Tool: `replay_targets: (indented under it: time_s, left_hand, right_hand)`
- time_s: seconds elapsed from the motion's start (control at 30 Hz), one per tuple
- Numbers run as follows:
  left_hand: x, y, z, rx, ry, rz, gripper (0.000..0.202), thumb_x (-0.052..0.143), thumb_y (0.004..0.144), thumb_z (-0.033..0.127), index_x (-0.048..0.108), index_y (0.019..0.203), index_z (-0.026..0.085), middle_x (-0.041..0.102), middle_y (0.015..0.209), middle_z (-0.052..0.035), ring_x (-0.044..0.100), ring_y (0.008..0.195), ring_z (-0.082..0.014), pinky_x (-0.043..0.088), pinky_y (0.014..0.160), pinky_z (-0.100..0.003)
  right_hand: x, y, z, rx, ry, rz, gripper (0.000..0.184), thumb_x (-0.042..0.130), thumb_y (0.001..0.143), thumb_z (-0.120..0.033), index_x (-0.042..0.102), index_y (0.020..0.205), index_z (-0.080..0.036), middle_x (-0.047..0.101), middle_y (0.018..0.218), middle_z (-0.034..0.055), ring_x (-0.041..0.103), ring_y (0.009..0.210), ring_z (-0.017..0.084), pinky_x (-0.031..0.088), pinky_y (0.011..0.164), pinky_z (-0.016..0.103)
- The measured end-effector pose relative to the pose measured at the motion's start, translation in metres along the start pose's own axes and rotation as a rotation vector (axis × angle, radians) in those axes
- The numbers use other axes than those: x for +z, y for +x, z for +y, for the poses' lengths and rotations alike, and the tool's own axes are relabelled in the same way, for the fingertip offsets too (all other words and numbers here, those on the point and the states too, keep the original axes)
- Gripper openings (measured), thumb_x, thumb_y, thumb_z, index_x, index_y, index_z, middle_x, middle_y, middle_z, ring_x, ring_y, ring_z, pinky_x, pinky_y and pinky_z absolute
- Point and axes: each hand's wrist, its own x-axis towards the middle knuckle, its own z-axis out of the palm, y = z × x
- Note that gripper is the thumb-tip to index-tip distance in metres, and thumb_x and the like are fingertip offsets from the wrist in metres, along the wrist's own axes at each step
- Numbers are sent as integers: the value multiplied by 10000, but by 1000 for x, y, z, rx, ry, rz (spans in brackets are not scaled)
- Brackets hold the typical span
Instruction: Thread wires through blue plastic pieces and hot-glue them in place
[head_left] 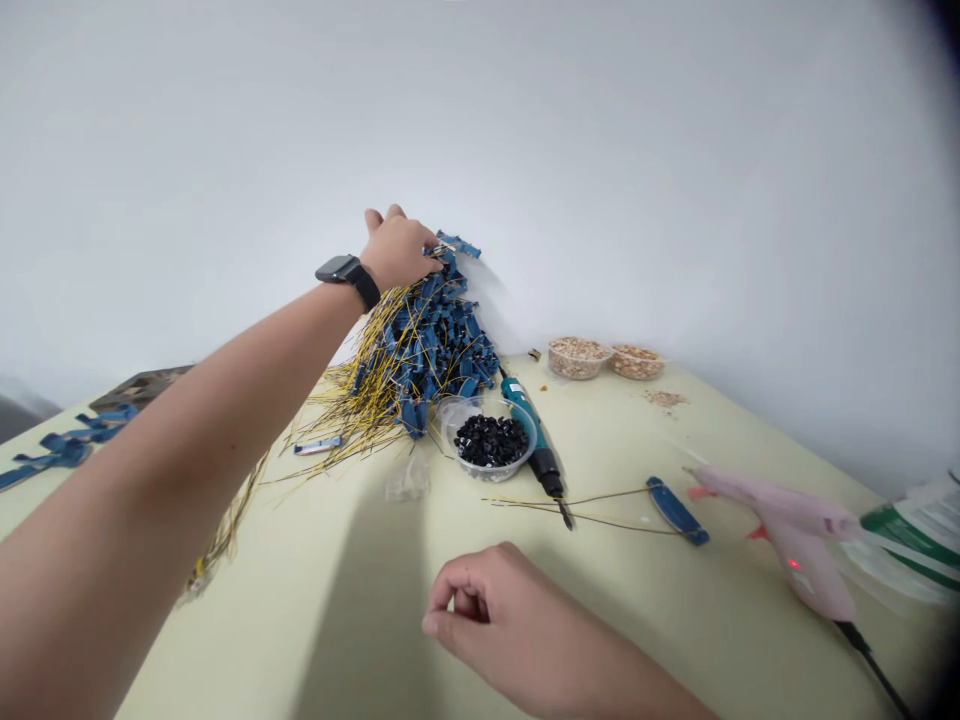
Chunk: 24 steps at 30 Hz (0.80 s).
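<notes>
My left hand (401,248), wearing a black watch, reaches to the top of a tall pile of blue strips with wires (431,340). Its thumb and forefinger close around a blue strip (448,250) at the top, while other fingers stick up. Yellow and black wires (360,385) trail from the pile's left side. My right hand (491,610) hovers low over the near part of the table, fingers curled and thumb against them; no object shows in it. Past it lies a single curved blue strip (677,510) with two wires pointing left.
A clear bowl of small black pieces (491,440) stands before the pile, against a green electric screwdriver (534,435). Two tubs of tan bits (577,357) sit near the wall. At right are a pink glue gun (787,535) and green-white container (919,535). More blue strips (67,445) lie left.
</notes>
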Motion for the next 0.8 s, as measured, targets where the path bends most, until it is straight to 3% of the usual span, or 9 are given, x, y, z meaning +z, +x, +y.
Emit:
replay_targets:
  time_s: [0.1,0.2,0.47,0.67,0.8]
  left_hand:
    - [2,-1,-4,-24,47,1,264,749,1041,275,954,1194,209,782,1036,-136,568,1470,-440,304,1357,-736]
    - [1,-2,-6,-31,66,9,261,696,1017,224,943,1099,201,807,1001,-147,612,1382,-444,323,1350,-716]
    - [-4,-3,-10,-115,30,52,463,585,1099,224,959,1314,56,884,1256,-273,572,1461,-449,238,1417,-708]
    - [7,1,-21,-144,2,53,408,629,1105,283,959,1251,92,871,1166,-236,569,1406,-439,268,1405,-709]
    - [14,-2,-26,-145,3,76,456,629,1086,275,946,1357,91,888,1181,-218,557,1412,-432,298,1409,-731]
  right_hand:
    - [0,2,0,-4,-6,5,172,805,1077,-221,775,908,-211,590,726,-76,466,710,123,332,639,325]
    - [0,4,0,-12,-10,10,172,805,1085,-225,784,914,-212,600,729,-73,471,709,125,338,641,327]
    - [-1,5,0,-16,-5,11,197,824,1078,-232,756,893,-223,607,730,-77,469,707,131,343,651,334]
    - [-1,6,2,-34,-7,12,199,834,1074,-236,764,889,-222,611,722,-76,469,704,133,337,645,339]
    - [-2,4,-1,-40,-9,1,223,833,1092,-223,752,885,-219,617,735,-75,489,716,132,361,656,333]
